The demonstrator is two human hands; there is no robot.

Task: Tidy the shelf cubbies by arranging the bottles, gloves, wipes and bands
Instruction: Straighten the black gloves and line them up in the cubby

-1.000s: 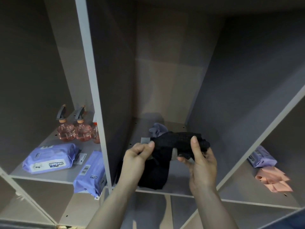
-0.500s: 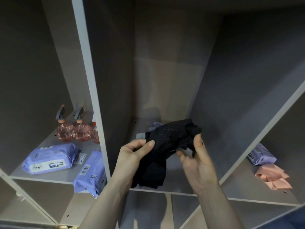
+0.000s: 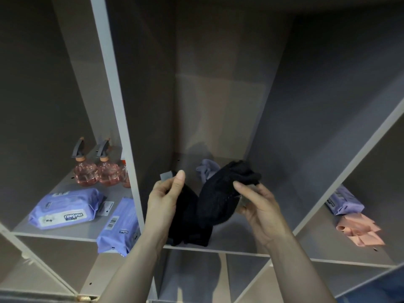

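Observation:
Both hands hold black gloves in front of the middle cubby. My left hand (image 3: 165,199) grips one black glove (image 3: 185,221) near its grey-tabbed cuff, and it hangs down. My right hand (image 3: 258,206) pinches a second black glove (image 3: 220,197), raised and tilted to the right. Behind them a lilac band or cloth (image 3: 206,169) lies on the middle cubby floor (image 3: 236,241). In the left cubby stand pink spray bottles (image 3: 85,169) with two purple wipes packs (image 3: 65,208) in front.
A second wipes pack (image 3: 119,226) juts over the left shelf's front edge. The right cubby holds a purple wipes pack (image 3: 344,201) and a peach folded band or glove (image 3: 358,229). Grey dividers (image 3: 115,101) separate the cubbies. Lower cubbies lie below.
The gloves have been pulled apart: my right hand lifted one glove up and to the right, while the other now hangs from my left hand.

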